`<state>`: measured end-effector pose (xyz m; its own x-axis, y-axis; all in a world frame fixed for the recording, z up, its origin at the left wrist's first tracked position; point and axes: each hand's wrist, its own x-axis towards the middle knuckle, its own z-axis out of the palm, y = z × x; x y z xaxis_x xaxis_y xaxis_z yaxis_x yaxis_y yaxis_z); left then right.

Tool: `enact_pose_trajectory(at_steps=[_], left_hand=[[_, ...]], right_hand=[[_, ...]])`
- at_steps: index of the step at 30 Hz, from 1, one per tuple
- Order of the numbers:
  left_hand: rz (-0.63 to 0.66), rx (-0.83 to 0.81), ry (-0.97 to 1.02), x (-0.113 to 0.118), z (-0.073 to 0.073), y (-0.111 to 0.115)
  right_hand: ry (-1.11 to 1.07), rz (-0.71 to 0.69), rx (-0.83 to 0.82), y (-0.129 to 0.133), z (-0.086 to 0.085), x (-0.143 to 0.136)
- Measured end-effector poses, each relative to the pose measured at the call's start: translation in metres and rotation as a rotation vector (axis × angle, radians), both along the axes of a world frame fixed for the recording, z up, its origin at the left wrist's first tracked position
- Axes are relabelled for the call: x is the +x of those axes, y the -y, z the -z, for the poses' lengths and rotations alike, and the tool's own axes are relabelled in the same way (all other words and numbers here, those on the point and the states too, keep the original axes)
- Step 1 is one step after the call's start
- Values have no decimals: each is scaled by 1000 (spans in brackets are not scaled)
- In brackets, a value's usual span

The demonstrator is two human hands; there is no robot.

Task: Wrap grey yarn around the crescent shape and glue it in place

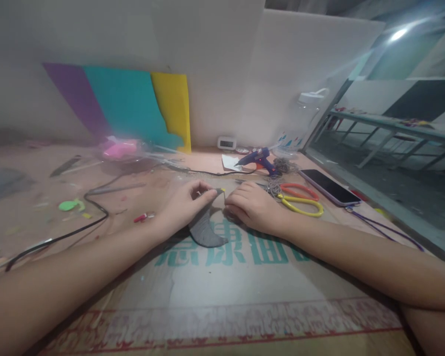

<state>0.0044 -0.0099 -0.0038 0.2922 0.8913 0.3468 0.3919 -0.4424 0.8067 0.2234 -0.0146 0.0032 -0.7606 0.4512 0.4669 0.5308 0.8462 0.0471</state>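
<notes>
Near the middle of the table, my left hand (193, 200) pinches a grey crescent-shaped piece (204, 232) by its upper end. The crescent's lower tip curves to the right above the green printed characters. A tiny yellow bit (223, 190) shows at the upper tip, just past my left thumb. Close on the right is my right hand (252, 205), its fingers curled together beside that tip. A thin strand seems to run between the yellow bit and my right fingers, but what they grip is hidden. Scissors (300, 199) with orange and yellow handles lie beside my right hand.
A blue glue gun (257, 158) rests behind my hands, near tangled grey yarn (278, 185). A phone (330, 187) and a clear bottle (298, 123) stand along the right side. A black cable (96, 220) crosses the left, among scraps and a pink bagged item (120, 148).
</notes>
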Motion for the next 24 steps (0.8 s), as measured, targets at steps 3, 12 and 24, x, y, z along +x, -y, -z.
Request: enact_pose_trajectory(at_steps=[3,12,24], left_hand=[[-30,-15,-62,1,0,1],[169,-122,-131,2,1,6],[345,-117,-118,2,0,9]], right_hand=[[75,-28,167,2,-1,1],[-148,-117,190,2,-5,7],[-213,-31,102,-5,1,6]])
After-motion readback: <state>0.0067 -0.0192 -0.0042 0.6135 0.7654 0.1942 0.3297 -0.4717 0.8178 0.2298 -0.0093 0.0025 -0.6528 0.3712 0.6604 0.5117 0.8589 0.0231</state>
